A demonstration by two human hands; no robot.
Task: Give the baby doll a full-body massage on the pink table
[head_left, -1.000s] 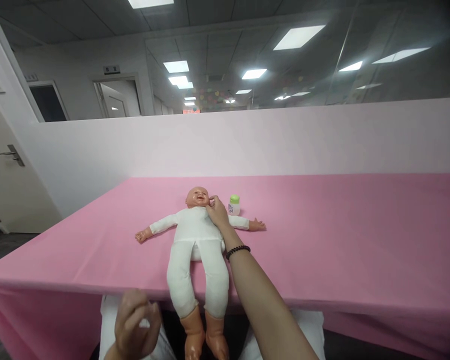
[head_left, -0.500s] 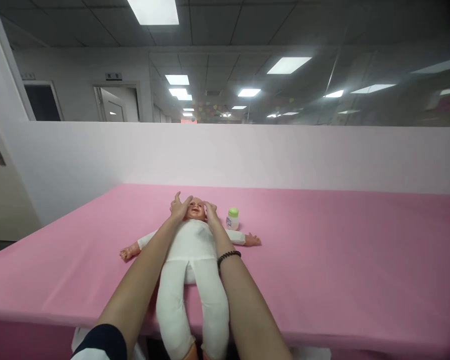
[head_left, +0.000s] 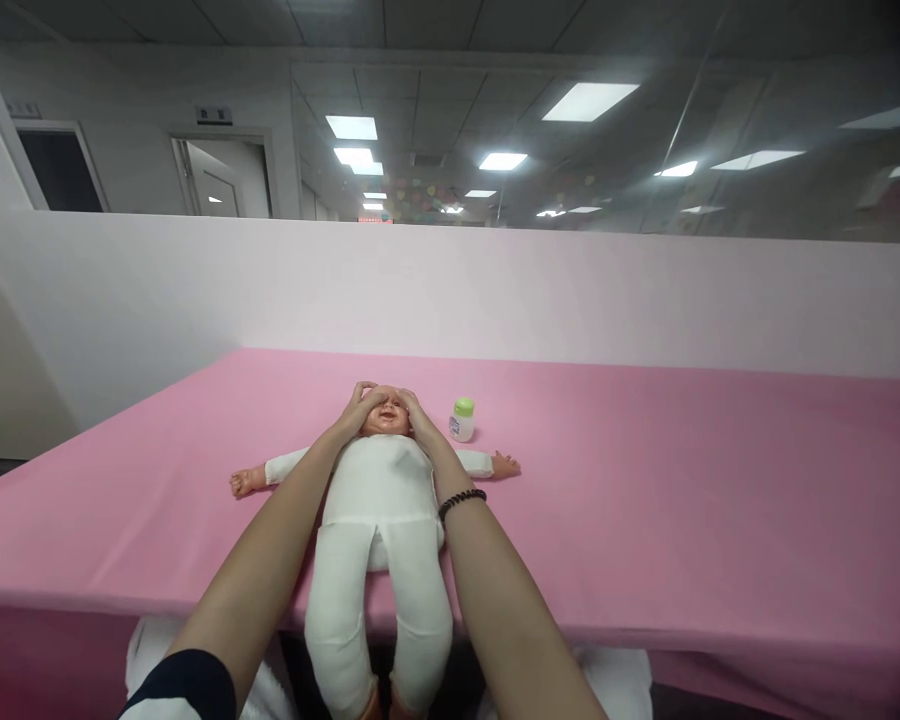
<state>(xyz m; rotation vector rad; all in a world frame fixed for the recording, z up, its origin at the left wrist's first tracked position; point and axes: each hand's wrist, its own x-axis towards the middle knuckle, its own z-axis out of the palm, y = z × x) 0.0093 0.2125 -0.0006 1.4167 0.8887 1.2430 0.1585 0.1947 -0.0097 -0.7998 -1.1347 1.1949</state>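
Note:
A baby doll (head_left: 381, 480) with a white cloth body lies on its back, arms spread, its legs reaching over the near edge of the table. My left hand (head_left: 360, 405) cups the left side of the doll's head, fingers bent round it and thumb on the brow. From the right side my right hand (head_left: 417, 412) holds the head the same way, its thumb near the doll's eye; some of its fingers are hidden. Just right of the head stands a small clear bottle (head_left: 462, 422) with a green cap, touched by neither hand.
A pink cover (head_left: 645, 500) spreads over the wide table. Behind it rises a low white wall (head_left: 540, 300) with glass above. White cloth (head_left: 615, 680) shows below the table's front edge. A door (head_left: 7, 370) is at the far left.
My hands have closed in on the doll's head. The left fingers, raised and spread before, now bend round it, and the thumbs lie further in over the brow. The view has tilted down slightly.

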